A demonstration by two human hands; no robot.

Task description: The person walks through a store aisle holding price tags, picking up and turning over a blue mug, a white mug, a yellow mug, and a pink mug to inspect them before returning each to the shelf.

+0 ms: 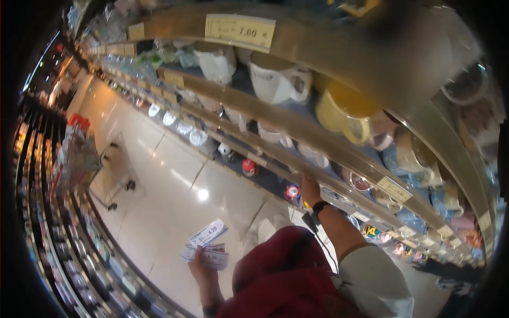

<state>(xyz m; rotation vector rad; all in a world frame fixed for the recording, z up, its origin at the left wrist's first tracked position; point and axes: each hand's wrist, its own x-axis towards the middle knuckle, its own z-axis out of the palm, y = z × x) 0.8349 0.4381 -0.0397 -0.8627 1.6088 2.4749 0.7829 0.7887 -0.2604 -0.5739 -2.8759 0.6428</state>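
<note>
The left hand (203, 266), closed between thumb and fingers, grips fanned price tags (213, 232) over the floor (172, 196). The right hand (309, 187) is at a lower shelf's front edge (280, 170); its opening is unclear.

You have a shopping cart (79, 161) at nine o'clock, with a red item (78, 122) at its top and its wheels on the pale, glossy floor (175, 159). A long curved shelf (82, 259), packed with small goods too blurred to identify, sweeps from nine toward seven o'clock. A bright reflection (202, 194) shines on the tiles at eight. You see a white mug (275, 82) between twelve and one, its handle to the right, and a yellow mug (347, 111) at two. A red figure (249, 167) sits near the centre, beside a black-and-white one (226, 152).
</note>
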